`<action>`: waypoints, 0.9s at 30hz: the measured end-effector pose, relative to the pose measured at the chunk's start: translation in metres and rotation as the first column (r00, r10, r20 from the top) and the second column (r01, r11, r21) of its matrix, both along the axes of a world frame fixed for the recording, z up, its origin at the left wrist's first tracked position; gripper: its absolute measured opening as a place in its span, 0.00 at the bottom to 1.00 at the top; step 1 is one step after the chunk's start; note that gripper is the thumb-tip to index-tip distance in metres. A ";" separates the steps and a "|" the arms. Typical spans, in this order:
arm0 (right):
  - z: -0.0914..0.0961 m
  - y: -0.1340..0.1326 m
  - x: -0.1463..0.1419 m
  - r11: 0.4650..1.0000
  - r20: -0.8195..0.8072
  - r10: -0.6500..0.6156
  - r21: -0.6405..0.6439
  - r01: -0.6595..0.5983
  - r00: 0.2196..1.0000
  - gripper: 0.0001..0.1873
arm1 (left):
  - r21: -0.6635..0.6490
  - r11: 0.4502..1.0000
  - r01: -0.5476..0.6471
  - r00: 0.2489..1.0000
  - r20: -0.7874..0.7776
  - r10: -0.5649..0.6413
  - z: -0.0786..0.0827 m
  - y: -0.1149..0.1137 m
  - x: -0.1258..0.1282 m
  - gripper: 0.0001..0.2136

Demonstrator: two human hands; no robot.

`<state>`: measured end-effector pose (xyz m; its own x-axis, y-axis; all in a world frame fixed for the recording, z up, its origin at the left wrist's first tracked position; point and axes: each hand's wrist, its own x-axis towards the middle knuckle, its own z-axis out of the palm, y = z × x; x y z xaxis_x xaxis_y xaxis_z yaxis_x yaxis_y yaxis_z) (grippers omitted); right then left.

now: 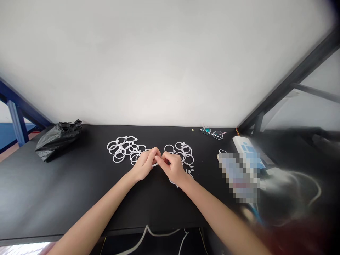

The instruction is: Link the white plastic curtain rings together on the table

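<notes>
My left hand [145, 163] and my right hand [172, 165] meet at the middle of the black table [79, 191], fingers pinched together on one white plastic ring [155, 163] held between them. A pile of several white rings [124, 148] lies just left of my left hand. Another cluster of white rings [183, 151] lies behind and to the right of my right hand. A few more rings peek out under my right wrist.
A crumpled black plastic bag [57, 139] sits at the table's far left. Eyeglasses [212, 132] lie at the back right near the white wall. A white and blue box [248, 150] and a blurred-out object lie to the right. White cables [148, 235] hang below the front edge.
</notes>
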<state>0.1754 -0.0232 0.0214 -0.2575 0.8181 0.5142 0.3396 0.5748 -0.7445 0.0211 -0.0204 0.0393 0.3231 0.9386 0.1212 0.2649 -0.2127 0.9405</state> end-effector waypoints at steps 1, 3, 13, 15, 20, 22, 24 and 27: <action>0.000 0.000 0.000 1.000 0.002 0.004 -0.002 -0.004 1.000 0.22 | 0.063 0.998 0.001 0.999 -0.033 0.001 -0.002 0.000 -0.001 0.24; -0.001 -0.001 -0.001 1.000 0.000 0.012 0.007 -0.012 1.000 0.22 | 0.211 0.976 0.060 0.995 -0.092 -0.041 -0.005 0.000 -0.002 0.25; -0.002 -0.005 -0.001 0.996 -0.015 0.035 0.078 -0.034 0.999 0.22 | 0.335 0.934 0.126 0.979 -0.192 -0.064 -0.009 -0.005 0.001 0.20; 0.000 -0.005 -0.001 0.996 -0.001 0.049 0.075 -0.049 0.999 0.23 | 0.312 0.940 0.138 0.977 -0.196 -0.078 -0.007 -0.006 0.000 0.20; 0.002 -0.004 -0.001 0.997 0.048 0.022 0.067 -0.025 0.999 0.23 | 0.274 0.954 0.125 0.972 -0.228 -0.062 -0.012 -0.005 -0.002 0.21; 0.002 -0.003 -0.001 0.997 0.047 0.017 0.077 -0.021 0.999 0.23 | 0.267 0.960 0.083 0.976 -0.218 -0.024 -0.015 -0.005 -0.001 0.22; 0.001 -0.002 -0.001 0.996 0.036 0.013 0.083 -0.016 0.999 0.22 | 0.253 0.966 0.053 0.978 -0.210 0.001 -0.017 -0.006 0.001 0.22; 0.000 -0.001 -0.001 0.997 0.024 0.012 0.078 -0.014 1.000 0.22 | 0.238 0.971 0.037 0.977 -0.213 0.015 -0.017 -0.007 0.005 0.23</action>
